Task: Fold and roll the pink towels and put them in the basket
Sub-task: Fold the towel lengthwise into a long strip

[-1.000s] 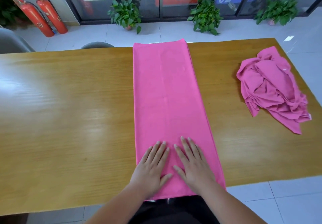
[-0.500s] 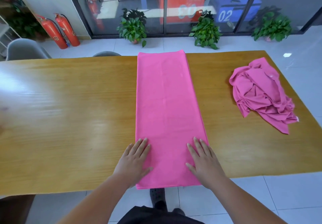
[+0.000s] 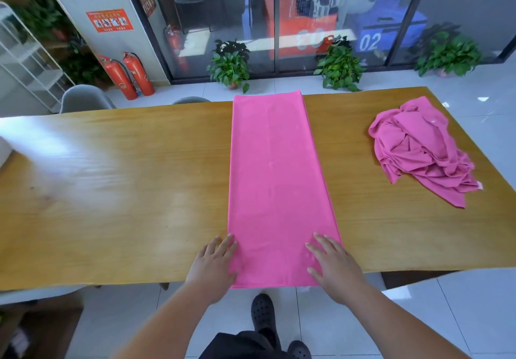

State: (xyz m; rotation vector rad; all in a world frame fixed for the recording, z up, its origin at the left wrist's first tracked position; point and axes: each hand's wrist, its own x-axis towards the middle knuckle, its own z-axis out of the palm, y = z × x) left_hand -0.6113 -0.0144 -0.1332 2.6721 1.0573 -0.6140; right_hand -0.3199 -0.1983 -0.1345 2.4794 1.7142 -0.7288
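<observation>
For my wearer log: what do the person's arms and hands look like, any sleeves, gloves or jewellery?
Both forearms are bare, with no sleeves in view. The left hand and right hand wear no gloves, rings or watch.

Long wooden counter (image 3: 111, 191) catches a bright glare on its left end. White tiled floor (image 3: 488, 317) all around. Behind, a dark glass wall (image 3: 402, 10), three potted plants (image 3: 230, 65) lined along it, two red fire extinguishers (image 3: 128, 75), a grey chair (image 3: 83, 99), a white shelf rack (image 3: 25, 60).
</observation>
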